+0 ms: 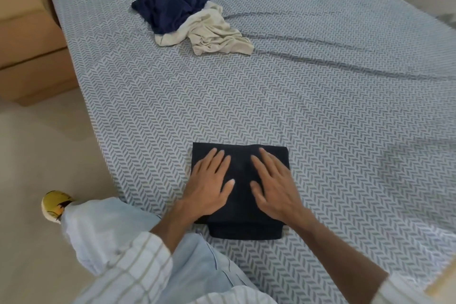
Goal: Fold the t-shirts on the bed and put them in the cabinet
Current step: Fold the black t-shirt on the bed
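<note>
I am pressing both palms flat on the dark navy folded cotton t-shirt, which is lying at the near edge of the bed with the grey-and-white chevron sheet, right in front of me. My left hand is resting on its left half and my right hand on its right half, fingers straight and spread, gripping nothing. The bundle is looking nearly square, a narrower folded layer sticking out from under it toward me, so I am judging this shirt all but finished.

What is mattering next is the far pile: the crumpled navy blue t-shirt and the rumpled beige t-shirt touching it are lying well apart from my hands, straight up the bed and slightly left, the beige one nearer. My left hand is sitting a little closer to them. The cabinet is not showing here.
</note>
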The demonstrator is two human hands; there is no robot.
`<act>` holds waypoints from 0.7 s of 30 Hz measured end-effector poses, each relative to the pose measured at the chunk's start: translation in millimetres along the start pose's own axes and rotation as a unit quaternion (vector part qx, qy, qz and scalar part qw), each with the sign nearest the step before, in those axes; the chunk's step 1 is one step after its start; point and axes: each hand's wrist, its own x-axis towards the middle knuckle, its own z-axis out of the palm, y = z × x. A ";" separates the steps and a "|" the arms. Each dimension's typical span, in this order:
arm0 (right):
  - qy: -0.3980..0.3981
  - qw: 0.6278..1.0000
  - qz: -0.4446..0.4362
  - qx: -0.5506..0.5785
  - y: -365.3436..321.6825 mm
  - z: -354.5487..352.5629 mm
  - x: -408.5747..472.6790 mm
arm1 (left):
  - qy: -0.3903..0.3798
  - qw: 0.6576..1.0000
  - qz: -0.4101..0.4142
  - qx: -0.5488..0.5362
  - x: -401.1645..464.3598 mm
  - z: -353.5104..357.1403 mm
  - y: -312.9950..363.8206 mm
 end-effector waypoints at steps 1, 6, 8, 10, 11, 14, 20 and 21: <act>-0.026 1.000 0.000 -0.007 -4.1 7.4 9.9 | -0.023 1.000 -0.006 0.010 7.5 5.9 3.9; -0.094 0.994 0.049 -0.039 -0.1 34.8 23.2 | -0.075 0.995 -0.064 0.028 5.3 39.0 -3.0; -0.097 0.993 0.057 -0.038 1.5 36.9 21.2 | -0.065 0.995 -0.069 0.034 2.1 45.8 -4.1; -0.095 0.994 0.051 -0.034 1.4 36.7 22.3 | -0.058 0.996 -0.063 0.035 2.8 47.7 -2.6; -0.096 0.994 0.046 -0.025 1.5 35.3 23.2 | -0.050 0.997 -0.054 0.029 3.9 47.4 -3.4; -0.046 0.991 0.116 0.043 6.5 22.5 22.4 | -0.007 0.997 -0.080 -0.010 3.2 34.6 -10.4; -0.059 0.894 0.434 0.100 31.9 -8.7 26.1 | 0.030 0.920 -0.362 -0.149 9.9 7.4 -30.8; -0.061 0.881 0.450 0.134 35.5 -10.5 29.4 | 0.016 0.907 -0.383 -0.174 14.0 4.9 -34.1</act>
